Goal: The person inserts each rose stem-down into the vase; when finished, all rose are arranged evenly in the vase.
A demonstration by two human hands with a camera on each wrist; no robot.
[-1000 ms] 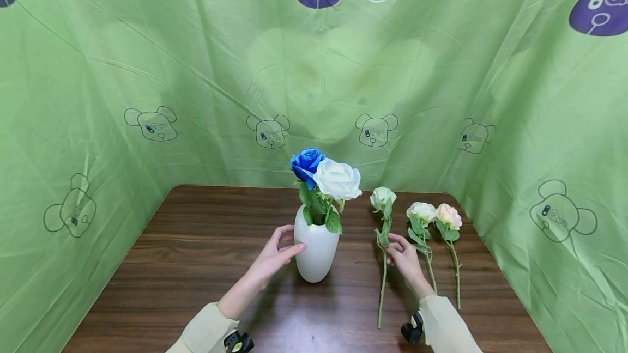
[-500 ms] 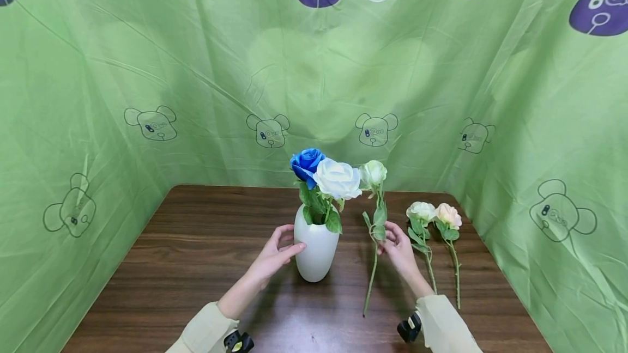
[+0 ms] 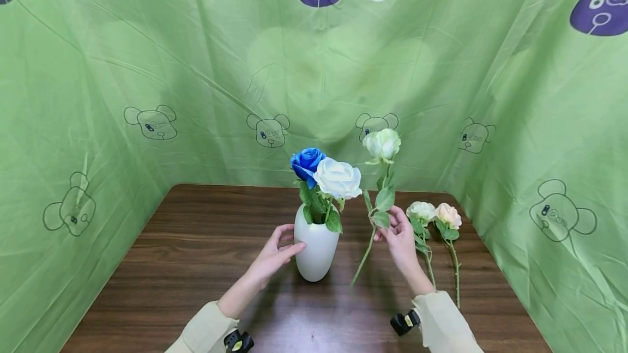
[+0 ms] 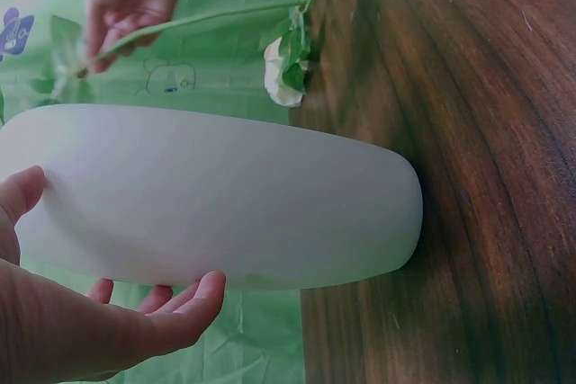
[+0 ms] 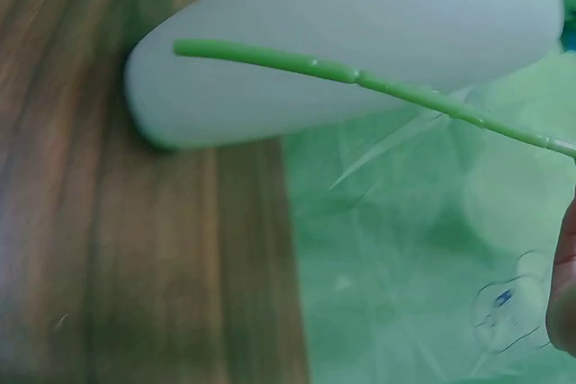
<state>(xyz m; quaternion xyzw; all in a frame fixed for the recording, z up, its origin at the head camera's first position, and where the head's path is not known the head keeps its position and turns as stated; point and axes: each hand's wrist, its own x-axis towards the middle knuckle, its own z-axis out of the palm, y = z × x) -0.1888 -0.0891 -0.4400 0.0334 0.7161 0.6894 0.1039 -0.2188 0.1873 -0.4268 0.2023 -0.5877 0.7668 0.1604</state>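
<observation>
The white vase (image 3: 316,255) is standing upright on the dark wooden table (image 3: 171,266), and its left side is being held by the left hand (image 3: 275,252). The thumb and the fingers of this hand are being parted from each other and curved against the wall of the vase.

In the air, to the right of the vase and apart from it, the pale green rose (image 3: 382,144) is being held by the right hand (image 3: 402,241). Its stem is being pinched between the thumb and the fingers, just beside the leaves, and its lower end is pointing obliquely down towards the person's left.

Inside the vase, the blue rose (image 3: 307,165) and the large white rose (image 3: 337,178) are being supported, with their heads above the mouth. Farther right, the cream rose (image 3: 421,211) and the pink rose (image 3: 448,215) are lying side by side on the table; the stem of the cream one is being partly covered by the right arm. Behind everything, the green cloth (image 3: 221,70) is hanging.
</observation>
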